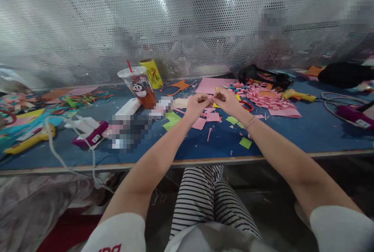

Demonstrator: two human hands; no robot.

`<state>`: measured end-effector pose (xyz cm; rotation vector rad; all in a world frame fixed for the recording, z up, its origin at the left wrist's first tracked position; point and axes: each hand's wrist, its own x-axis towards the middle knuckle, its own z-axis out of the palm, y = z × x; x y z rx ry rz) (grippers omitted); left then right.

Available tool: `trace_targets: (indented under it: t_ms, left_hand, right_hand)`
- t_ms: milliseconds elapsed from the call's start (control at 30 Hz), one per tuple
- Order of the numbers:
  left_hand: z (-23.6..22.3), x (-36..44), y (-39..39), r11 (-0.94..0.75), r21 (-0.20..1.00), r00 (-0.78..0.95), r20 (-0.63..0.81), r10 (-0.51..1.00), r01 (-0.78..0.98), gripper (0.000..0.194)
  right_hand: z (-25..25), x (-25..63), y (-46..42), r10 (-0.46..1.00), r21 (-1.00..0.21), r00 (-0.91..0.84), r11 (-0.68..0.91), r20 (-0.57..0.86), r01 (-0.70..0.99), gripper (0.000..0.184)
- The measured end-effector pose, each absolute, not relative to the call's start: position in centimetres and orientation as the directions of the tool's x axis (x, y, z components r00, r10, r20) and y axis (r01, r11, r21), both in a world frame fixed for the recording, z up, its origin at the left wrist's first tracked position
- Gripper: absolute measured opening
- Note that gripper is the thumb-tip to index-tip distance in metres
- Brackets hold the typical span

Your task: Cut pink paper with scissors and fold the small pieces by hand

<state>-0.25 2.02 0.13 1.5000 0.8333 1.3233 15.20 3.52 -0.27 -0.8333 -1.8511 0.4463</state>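
Over the blue table, my left hand (196,106) and my right hand (228,101) meet fingertip to fingertip. Both are closed in a pinch on a small piece of pink paper (210,97), mostly covered by the fingers. Beneath them lie cut pink paper pieces (213,117) and several green paper squares (246,142). A large pink sheet (209,85) is spread just behind the hands. Red-handled scissors (247,106) rest beside my right wrist. Farther right, folded pink paper pieces (263,95) form a dense pile on a sheet.
A lidded drink cup (142,88) with a red straw stands left, near a yellow roll (153,73). Yellow glue guns (299,95), a purple power strip (91,135) and white cords lie about. A perforated metal panel (181,18) borders the table's back; a black bag (346,75) sits far right.
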Motion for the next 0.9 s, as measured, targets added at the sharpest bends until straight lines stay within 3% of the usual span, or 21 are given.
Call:
trace_targets:
  t_ms: [333, 800, 900]
  left_hand:
    - [-0.21, -0.22, 2.39, -0.457, 0.889, 0.211, 0.439, 0.873, 0.040, 0.025]
    - [0.32, -0.25, 1.79, -0.367, 0.930, 0.224, 0.358, 0.906, 0.000, 0.030]
    - [0.27, -0.23, 1.85, -0.345, 0.939, 0.211, 0.340, 0.916, -0.014, 0.029]
  right_hand:
    - [0.36, 15.19, 3.00, 0.727, -0.672, -0.195, 0.685, 0.658, 0.282, 0.015]
    - [-0.15, 15.13, 3.62, 0.806, -0.787, -0.190, 0.590, 0.561, 0.180, 0.024]
    - [-0.18, 15.00, 3.70, 0.843, -0.852, -0.194, 0.520, 0.502, 0.059, 0.028]
